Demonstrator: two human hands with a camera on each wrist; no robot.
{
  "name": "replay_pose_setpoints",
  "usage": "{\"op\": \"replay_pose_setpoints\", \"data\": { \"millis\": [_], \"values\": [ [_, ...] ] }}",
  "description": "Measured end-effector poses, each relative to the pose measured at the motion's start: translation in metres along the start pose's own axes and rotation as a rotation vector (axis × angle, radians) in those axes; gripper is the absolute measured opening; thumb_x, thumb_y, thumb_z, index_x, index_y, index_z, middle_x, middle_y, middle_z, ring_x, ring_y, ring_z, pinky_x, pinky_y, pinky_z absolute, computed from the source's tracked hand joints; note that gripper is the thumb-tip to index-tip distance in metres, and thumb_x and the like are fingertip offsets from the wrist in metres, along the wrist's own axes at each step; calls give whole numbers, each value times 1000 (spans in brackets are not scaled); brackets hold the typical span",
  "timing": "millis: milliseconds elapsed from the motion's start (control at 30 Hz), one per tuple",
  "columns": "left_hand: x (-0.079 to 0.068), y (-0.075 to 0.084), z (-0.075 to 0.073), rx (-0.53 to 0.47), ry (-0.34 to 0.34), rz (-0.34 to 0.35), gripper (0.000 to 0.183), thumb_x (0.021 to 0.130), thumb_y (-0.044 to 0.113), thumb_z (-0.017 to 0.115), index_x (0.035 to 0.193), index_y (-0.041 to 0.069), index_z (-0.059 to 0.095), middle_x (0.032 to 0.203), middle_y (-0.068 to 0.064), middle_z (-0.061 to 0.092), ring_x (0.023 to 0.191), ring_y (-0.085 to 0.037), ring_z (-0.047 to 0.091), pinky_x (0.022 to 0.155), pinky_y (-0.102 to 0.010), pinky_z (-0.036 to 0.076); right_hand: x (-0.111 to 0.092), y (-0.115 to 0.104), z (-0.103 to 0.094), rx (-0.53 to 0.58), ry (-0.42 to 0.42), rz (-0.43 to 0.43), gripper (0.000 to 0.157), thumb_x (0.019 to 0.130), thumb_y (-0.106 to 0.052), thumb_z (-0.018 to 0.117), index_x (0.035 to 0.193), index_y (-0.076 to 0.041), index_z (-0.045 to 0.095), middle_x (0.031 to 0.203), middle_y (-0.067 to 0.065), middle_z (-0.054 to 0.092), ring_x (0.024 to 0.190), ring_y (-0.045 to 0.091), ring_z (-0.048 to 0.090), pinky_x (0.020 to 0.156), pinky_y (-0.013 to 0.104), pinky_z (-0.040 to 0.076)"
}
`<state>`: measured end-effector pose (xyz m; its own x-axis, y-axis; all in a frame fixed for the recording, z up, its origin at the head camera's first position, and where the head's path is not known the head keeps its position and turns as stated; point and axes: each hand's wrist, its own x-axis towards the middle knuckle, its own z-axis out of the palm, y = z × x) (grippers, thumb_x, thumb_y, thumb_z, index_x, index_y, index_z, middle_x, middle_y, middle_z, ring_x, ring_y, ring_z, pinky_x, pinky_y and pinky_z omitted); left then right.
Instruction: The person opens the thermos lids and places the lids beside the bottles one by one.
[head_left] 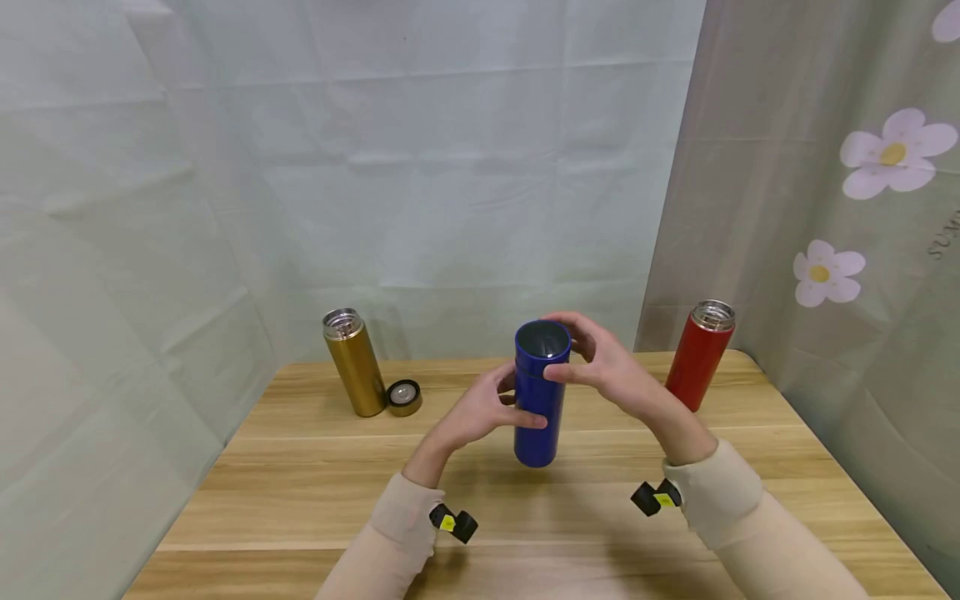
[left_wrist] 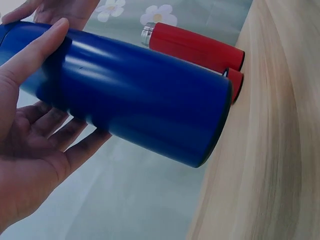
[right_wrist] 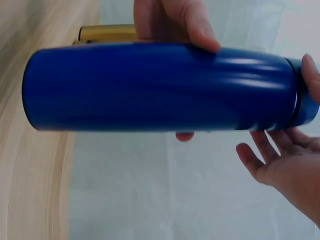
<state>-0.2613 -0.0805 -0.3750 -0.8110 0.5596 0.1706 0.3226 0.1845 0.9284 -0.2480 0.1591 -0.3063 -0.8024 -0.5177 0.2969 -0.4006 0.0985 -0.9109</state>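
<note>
A blue thermos bottle (head_left: 537, 408) with its lid (head_left: 531, 363) on stands upright between my hands, held up over the table. My left hand (head_left: 486, 410) grips the bottle's body, thumb on the near side and fingers round the back. Higher up, my right hand (head_left: 611, 367) holds the lid, its thumb across the front and its fingers behind. In the right wrist view a thin dark seam shows between the lid and the blue body (right_wrist: 150, 90).
At the left on the wooden table (head_left: 300, 492) stands an uncapped gold bottle (head_left: 357, 367), its cap (head_left: 404, 397) beside it. To the right stands an uncapped red bottle (head_left: 699, 358); the left wrist view shows a red cap (left_wrist: 235, 86) next to it. Curtains (head_left: 450, 208) hang behind.
</note>
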Motion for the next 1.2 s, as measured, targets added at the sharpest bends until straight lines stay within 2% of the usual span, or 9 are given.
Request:
{"op": "replay_pose_setpoints", "data": {
  "millis": [167, 300, 400, 500, 633, 733, 867, 967, 1200],
  "values": [
    [0, -1, -2, -8, -35, 11, 80, 82, 25, 90, 151, 26, 52, 139, 3, 64, 129, -21, 59, 111, -52, 45, 2, 1, -6, 36, -80, -22, 65, 95, -21, 76, 151, -12, 45, 144, 11, 57, 136, 35, 51, 110, 63, 42],
    [0, 1, -1, -6, -18, -18, 83, 81, 27, 91, 153, 26, 50, 140, 3, 63, 130, -22, 59, 110, -53, 45, 0, 3, -6, 33, -84, -34, 67, 96, -25, 75, 154, -14, 44, 148, 11, 55, 140, 37, 47, 111, 65, 39],
    [0, 3, 2, 3, 31, -37, 87, 81, 31, 91, 156, 26, 46, 141, 1, 62, 130, -25, 59, 108, -54, 47, -2, 3, 0, -7, -24, -18, 71, 97, -31, 74, 158, -17, 41, 156, 10, 48, 147, 41, 39, 112, 71, 35],
    [1, 3, 4, 23, 77, -37, 89, 82, 32, 91, 157, 26, 44, 143, -1, 61, 130, -28, 60, 107, -54, 48, -2, 2, 11, -84, 75, 21, 76, 95, -39, 76, 158, -19, 40, 159, 12, 44, 150, 45, 34, 111, 75, 31],
    [2, 2, 6, 51, 104, -32, 89, 81, 32, 92, 156, 28, 45, 143, 1, 61, 129, -27, 61, 106, -53, 49, 0, -1, 21, -140, 181, 53, 75, 92, -38, 80, 155, -16, 45, 155, 15, 49, 148, 45, 36, 110, 75, 32],
    [1, 2, 7, 50, 101, -30, 89, 80, 31, 92, 156, 28, 46, 142, 2, 62, 129, -26, 61, 106, -52, 49, 0, -2, 21, -132, 196, 53, 72, 91, -33, 82, 152, -16, 48, 151, 14, 53, 147, 44, 40, 110, 74, 35],
    [1, 2, 6, 41, 74, -31, 88, 79, 32, 93, 155, 27, 47, 142, 3, 62, 129, -24, 60, 107, -52, 49, 2, -3, 15, -112, 155, 52, 71, 89, -32, 84, 150, -18, 51, 147, 12, 57, 145, 41, 43, 109, 71, 39],
    [0, 1, 3, 36, 36, -17, 85, 80, 31, 92, 154, 26, 49, 140, 4, 63, 128, -22, 61, 107, -50, 49, 3, -3, 8, -76, 89, 41, 69, 89, -31, 84, 149, -17, 52, 146, 13, 58, 141, 41, 46, 109, 68, 40],
    [0, 1, -2, -16, -122, 28, 77, 84, 17, 88, 152, 18, 52, 140, -2, 64, 129, -22, 61, 105, -46, 51, 4, -5, -9, 81, -159, 6, 72, 88, -24, 82, 151, -7, 51, 143, 16, 59, 134, 42, 50, 113, 64, 37]
  ]
}}
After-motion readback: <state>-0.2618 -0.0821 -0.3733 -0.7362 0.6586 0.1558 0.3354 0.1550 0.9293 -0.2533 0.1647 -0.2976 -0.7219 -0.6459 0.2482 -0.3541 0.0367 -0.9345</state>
